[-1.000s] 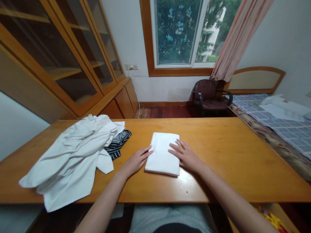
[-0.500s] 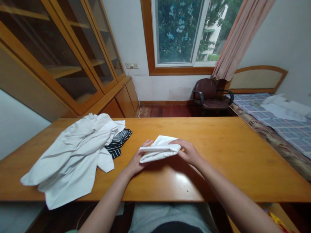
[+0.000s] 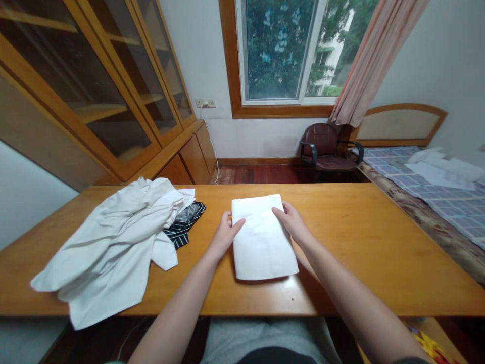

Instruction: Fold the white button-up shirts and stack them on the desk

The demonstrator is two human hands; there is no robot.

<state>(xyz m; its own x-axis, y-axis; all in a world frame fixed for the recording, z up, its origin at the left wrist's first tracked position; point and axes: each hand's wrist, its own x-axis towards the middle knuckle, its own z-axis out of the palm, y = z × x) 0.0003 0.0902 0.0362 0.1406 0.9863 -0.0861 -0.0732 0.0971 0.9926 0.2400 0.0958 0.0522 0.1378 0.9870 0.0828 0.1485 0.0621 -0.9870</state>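
A white cloth folded into a flat rectangle (image 3: 263, 247) is held between my two hands over the wooden table. My left hand (image 3: 226, 233) grips its left edge, thumb on top and fingers partly hidden behind it. On the opposite edge, my right hand (image 3: 291, 222) pinches it the same way, its thumb lying on the upper face. Left of my hands lies a loose, crumpled heap of white cloth (image 3: 121, 232), one part hanging over the table's front edge. A black cloth with white stripes (image 3: 185, 222) sticks out from under that heap.
The wooden table (image 3: 341, 242) spans the view in front of me. Beyond it stand a glass-door cabinet (image 3: 125, 91) at left, a dark red armchair (image 3: 326, 146) below the window, and a bed with a checked cover (image 3: 417, 172) at right.
The folded cloth has turned from edge-on and bent to flat, its broad face now toward me. Both hands have shifted to grip its two sides. The heap at left stays put.
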